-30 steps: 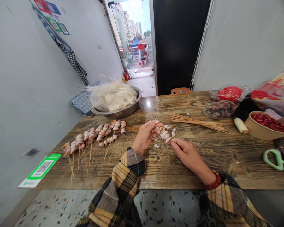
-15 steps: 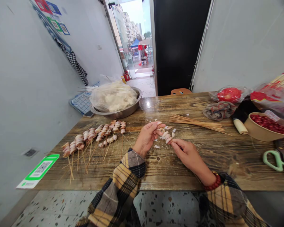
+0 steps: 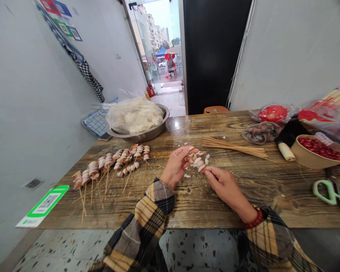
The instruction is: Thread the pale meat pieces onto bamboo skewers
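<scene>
Over the middle of the table, both hands are on one skewer of pale pinkish pieces (image 3: 200, 162). My left hand (image 3: 177, 163) is closed, with thumb and fingers pinched at the skewer's far end. My right hand (image 3: 221, 183) pinches the skewer just below the lowest piece, its fingers closed around the stick. Small white scraps (image 3: 187, 175) lie beneath and around the hands. To the left, several loaded skewers (image 3: 93, 170) rest in a slanting row, sticks toward me. Behind my right hand lies a bundle of bare bamboo skewers (image 3: 235, 147).
A steel basin (image 3: 158, 130) holding a plastic bag of pale contents stands back left. On the right are a crumpled cloth (image 3: 262, 133), a paper bowl (image 3: 306, 155) of red pieces and green-handled scissors (image 3: 327, 190). A QR-code card (image 3: 44, 206) sits by the left edge.
The whole view has shifted very slightly. Both hands keep the same grip on the skewer, and the pieces on it look unchanged.
</scene>
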### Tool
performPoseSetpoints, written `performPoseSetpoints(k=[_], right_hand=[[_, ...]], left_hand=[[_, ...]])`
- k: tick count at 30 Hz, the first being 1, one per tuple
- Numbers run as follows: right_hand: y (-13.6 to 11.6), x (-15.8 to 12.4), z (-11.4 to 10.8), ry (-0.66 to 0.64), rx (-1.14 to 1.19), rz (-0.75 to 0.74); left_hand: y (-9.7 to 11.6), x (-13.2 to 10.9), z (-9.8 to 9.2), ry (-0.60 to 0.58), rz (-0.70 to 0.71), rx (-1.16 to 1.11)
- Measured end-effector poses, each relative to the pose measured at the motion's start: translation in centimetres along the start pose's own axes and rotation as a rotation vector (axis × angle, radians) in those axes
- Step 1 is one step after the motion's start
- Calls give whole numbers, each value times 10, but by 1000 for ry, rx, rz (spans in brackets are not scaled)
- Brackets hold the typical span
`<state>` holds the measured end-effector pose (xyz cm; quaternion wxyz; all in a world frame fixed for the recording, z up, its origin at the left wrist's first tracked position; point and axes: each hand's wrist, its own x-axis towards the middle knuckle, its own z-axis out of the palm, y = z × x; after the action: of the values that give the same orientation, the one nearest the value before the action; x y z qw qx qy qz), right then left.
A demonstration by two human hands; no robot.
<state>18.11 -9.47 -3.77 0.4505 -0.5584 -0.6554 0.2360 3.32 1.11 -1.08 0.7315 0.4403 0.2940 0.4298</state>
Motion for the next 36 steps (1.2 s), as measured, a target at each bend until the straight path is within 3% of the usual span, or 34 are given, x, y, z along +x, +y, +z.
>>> performPoseSetpoints(k=[14, 36], right_hand=[[-2, 0, 1, 20, 14, 25], [-5, -4, 6, 41, -65, -4]], left_hand=[[-7, 1, 0, 87, -7, 21], [-12, 1, 3, 61, 131, 182]])
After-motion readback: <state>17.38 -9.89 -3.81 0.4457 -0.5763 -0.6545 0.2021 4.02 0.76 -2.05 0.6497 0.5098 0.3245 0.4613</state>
